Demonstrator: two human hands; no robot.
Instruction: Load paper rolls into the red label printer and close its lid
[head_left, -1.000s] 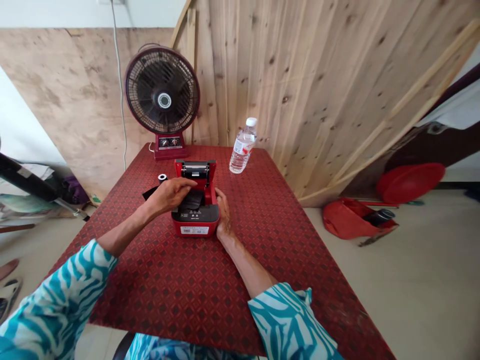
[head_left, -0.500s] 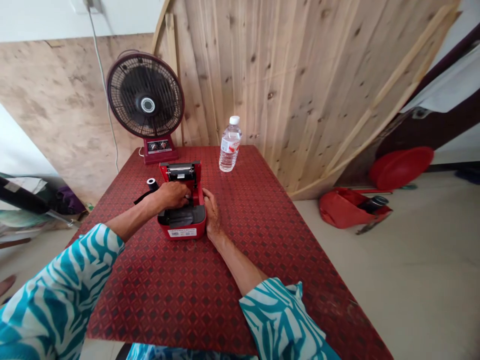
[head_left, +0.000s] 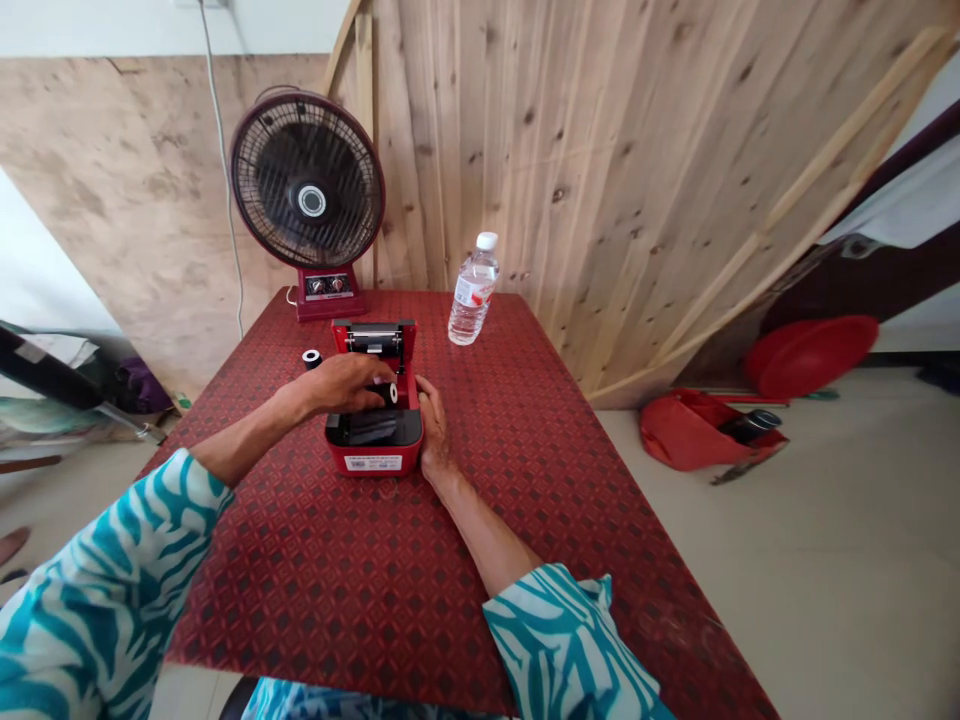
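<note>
1. The left hand (head_left: 341, 383) covered most of the open bay of the red printer (head_left: 373, 440).
2. The printer's front label was too small to read.
3. The frame's edge cut both sleeves.

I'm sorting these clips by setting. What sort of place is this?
Probably an informal home room or small workshop, not an office: bare plank walls, a table fan and a water bottle on a red patterned table, where the person's hands work at a small red printer.

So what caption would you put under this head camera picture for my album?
Left hand reaches into an open red printer on a red table, right hand steadying its side.
</note>
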